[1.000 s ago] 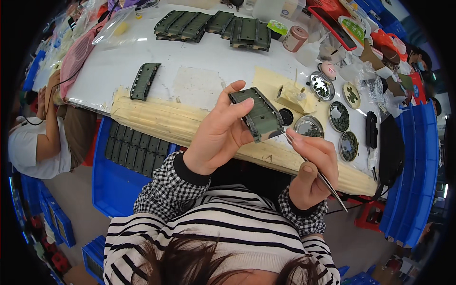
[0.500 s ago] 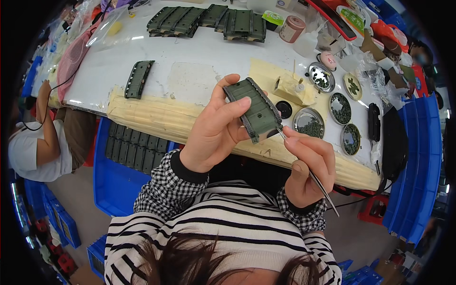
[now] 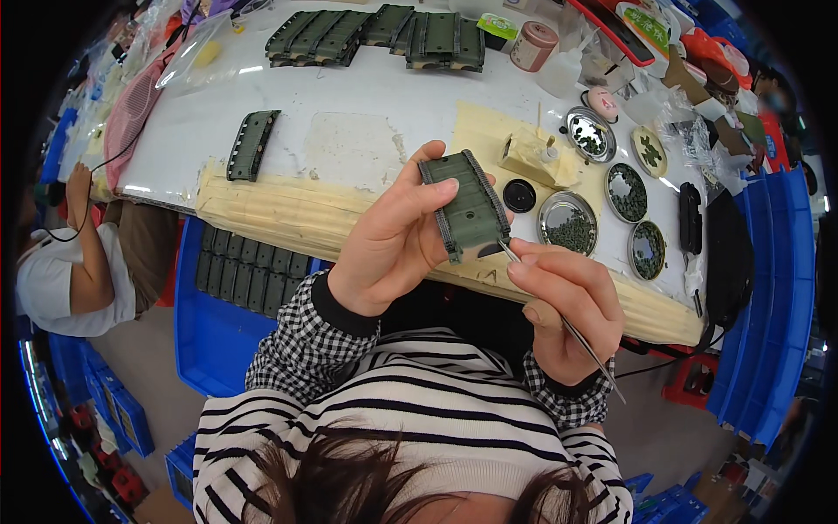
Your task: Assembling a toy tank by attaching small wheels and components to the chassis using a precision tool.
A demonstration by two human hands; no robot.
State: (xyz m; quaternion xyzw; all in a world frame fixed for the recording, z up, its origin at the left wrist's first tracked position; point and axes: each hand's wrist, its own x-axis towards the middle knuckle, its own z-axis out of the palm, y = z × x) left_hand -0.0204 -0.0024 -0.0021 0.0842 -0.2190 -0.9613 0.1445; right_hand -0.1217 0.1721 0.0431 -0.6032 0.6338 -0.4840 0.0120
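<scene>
My left hand [image 3: 377,240] grips a dark green, slightly curved plastic part [image 3: 471,210] with ridged long edges, thumb on its face and fingers behind. The part is tilted up above the table's near edge. My right hand [image 3: 572,301] pinches metal tweezers [image 3: 598,364], whose tip meets the part's lower right corner. Whether a small piece sits between the tips is too small to tell. A similar green part [image 3: 253,145] lies alone on the table to the left.
Several round dishes of small green pieces, among them a metal dish [image 3: 567,225], stand right of my hands. Close by are a black round lid [image 3: 519,196] and a yellowish block [image 3: 539,162]. Stacked green parts [image 3: 319,37] lie at the back. A blue crate [image 3: 205,345] holds more below left.
The held part has turned slightly more upright, its lower corner shifting left. My right hand has followed with the tweezers, their tip still at that corner.
</scene>
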